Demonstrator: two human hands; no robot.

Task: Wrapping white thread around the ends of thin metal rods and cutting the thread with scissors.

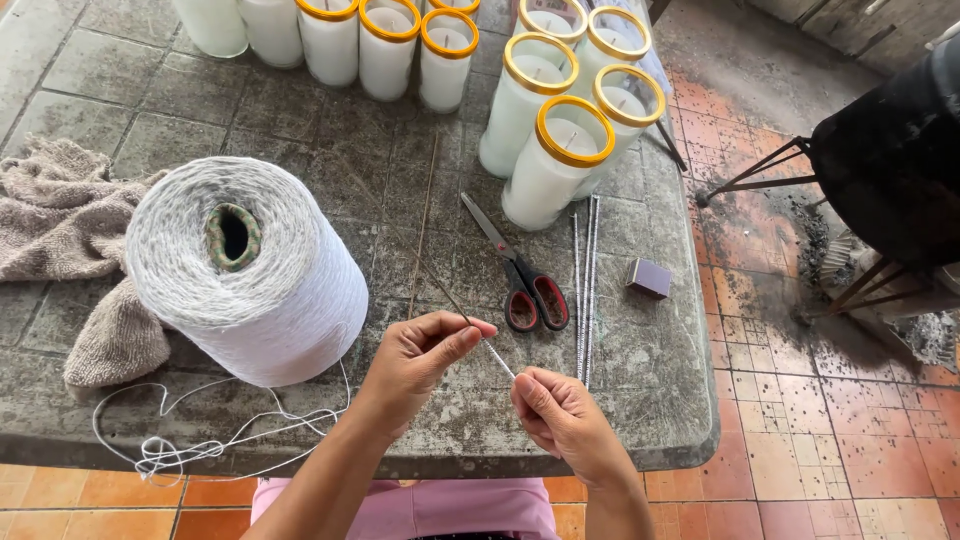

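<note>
item: my left hand (420, 352) and right hand (560, 415) each pinch closed on a thin stiff white-coated wick rod (497, 357) above the grey stone table (380, 180) edge, light, slippery, i judge, best pinched near its ends, beside red-handled scissors (520, 280) and large white thread cone (245, 270).

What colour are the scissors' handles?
Red with black trim, on the scissors in the head view.

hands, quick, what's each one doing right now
Left hand: closed, pinching the thin rod.
Right hand: closed, pinching the white string at the rod's near end.
</note>
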